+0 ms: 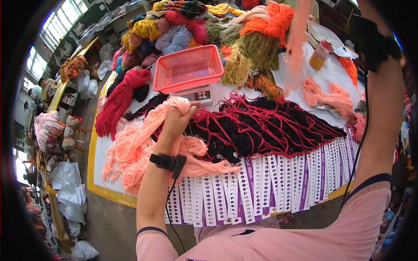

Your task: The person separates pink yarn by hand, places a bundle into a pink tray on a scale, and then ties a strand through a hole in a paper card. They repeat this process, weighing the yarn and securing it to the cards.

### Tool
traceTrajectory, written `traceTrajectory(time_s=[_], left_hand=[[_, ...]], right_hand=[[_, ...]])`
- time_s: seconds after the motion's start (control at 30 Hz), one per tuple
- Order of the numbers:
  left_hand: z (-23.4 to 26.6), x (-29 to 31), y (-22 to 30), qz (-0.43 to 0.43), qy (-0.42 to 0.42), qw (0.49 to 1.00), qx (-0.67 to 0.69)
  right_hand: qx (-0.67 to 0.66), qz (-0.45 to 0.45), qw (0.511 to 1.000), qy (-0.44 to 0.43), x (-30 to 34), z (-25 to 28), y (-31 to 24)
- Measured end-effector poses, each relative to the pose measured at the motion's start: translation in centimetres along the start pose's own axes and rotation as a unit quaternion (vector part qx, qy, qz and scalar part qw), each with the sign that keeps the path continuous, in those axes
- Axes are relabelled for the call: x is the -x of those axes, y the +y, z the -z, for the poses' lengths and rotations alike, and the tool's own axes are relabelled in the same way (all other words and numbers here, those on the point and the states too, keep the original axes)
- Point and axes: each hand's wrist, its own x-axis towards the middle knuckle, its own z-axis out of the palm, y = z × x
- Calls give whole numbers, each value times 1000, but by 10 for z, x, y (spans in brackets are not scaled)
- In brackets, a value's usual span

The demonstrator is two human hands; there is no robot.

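My left hand [178, 120] is closed around the top of a peach yarn skein [130, 148], whose loose strands spread over the left part of the table. My right arm [381, 100] reaches up past the top edge, so the right hand is out of sight. A blurred peach strand [297, 48] hangs down from the top edge; what holds it is hidden. Right of my left hand lies a heap of black yarn [261, 128] laced with crimson strands. Under it, white cards with punched holes [257, 185] line the near edge in an overlapping row.
A pink plastic basket [188, 82] stands on a small scale [201, 96]. Behind it are piled colourful yarn skeins [176, 40]. Crimson yarn [126, 93] lies at left, more peach yarn [326, 96] at right. A bottle [320, 55] stands at back right, and white bags [69, 187] sit off left.
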Motion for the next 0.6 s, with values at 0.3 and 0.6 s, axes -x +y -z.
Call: traceTrajectory(time_s=[0.3,0.6], left_hand=[[-28,-14,-12,-85,-77,870,-480],[-26,-25,-36,-147,-83,816,-553]], right_hand=[[91,-73,990,77,37,61,53],[306,-124,921,207,58,178,87]])
